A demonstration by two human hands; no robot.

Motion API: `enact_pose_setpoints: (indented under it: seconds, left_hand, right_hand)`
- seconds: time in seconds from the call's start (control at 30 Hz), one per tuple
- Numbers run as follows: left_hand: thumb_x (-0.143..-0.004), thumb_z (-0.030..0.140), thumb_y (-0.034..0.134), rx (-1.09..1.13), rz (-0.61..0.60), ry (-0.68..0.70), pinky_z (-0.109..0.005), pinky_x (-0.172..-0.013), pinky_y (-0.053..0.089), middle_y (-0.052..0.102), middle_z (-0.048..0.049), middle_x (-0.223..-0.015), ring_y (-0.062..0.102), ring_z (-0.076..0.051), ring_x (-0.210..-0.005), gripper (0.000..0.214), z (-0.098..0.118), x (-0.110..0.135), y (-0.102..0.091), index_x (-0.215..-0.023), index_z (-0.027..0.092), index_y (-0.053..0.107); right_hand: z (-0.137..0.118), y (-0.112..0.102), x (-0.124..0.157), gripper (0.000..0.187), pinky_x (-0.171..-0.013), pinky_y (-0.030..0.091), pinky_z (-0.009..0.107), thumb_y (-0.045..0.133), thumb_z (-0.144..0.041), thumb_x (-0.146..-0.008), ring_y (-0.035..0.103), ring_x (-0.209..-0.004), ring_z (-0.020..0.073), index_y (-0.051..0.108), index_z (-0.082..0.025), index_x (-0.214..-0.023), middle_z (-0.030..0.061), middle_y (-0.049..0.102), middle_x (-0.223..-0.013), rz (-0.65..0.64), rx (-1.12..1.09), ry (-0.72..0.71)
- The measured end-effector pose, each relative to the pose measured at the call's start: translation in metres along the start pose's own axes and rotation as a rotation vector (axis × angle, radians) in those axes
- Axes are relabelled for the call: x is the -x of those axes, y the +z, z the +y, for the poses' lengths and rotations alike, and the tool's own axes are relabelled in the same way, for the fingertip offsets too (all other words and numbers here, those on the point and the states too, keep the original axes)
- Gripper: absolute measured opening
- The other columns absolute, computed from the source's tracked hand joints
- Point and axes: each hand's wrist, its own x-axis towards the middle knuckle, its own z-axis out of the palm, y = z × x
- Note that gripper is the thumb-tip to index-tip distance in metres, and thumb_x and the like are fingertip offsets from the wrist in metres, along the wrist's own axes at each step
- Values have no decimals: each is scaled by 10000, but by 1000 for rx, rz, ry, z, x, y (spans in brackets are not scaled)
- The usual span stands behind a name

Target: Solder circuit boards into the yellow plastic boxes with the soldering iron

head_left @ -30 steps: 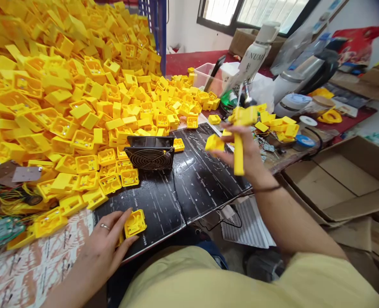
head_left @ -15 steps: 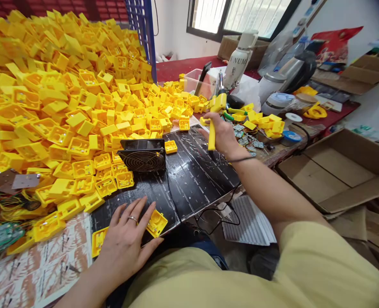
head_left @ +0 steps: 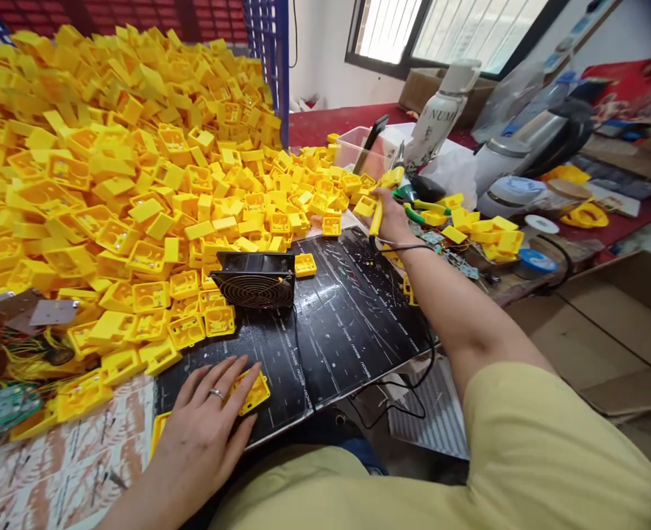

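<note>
My left hand (head_left: 207, 423) lies flat with fingers spread at the near edge of a black board (head_left: 347, 346). Its fingers partly cover an open yellow plastic case (head_left: 256, 394) and touch it. A second yellow case (head_left: 159, 430) shows only in part beside that hand. At the far right of the board, my right hand (head_left: 394, 221) is closed around the yellow handle of a corded, gun-shaped tool that looks like a soldering gun (head_left: 377, 219). Its tip cannot be told from the tools behind. Near it lie green-handled pliers (head_left: 413, 213) and small circuit boards (head_left: 452, 254).
A big heap of yellow cases (head_left: 109, 191) spills from a blue crate (head_left: 270, 66) on the left. A black fan (head_left: 256, 283) stands on the board, its cord running to the near edge. Beyond are a clear box (head_left: 352, 143) and a bottle (head_left: 438, 118). Cardboard boxes (head_left: 595, 338) sit at right.
My left hand and the yellow case under its fingers have slid left relative to the fan. The tool in my right hand has moved slightly farther away, towards the pliers. The view has shifted.
</note>
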Motion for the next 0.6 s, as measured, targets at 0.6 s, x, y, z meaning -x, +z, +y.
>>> enact_pose_setpoints:
  seconds: [0.6]
  left_hand:
    - [-1031,163,499,110,-66,-48,-415,-937,622,757,-187,-1276,739,-290,-1089,367,-12,11,-5,-1364,83,629]
  right_hand:
    - [-162,-56,142,680,-906,692,427,812,-349,-903,690,-1230,275,413,-377,-1452,68,587,-1355,160,-316,-377]
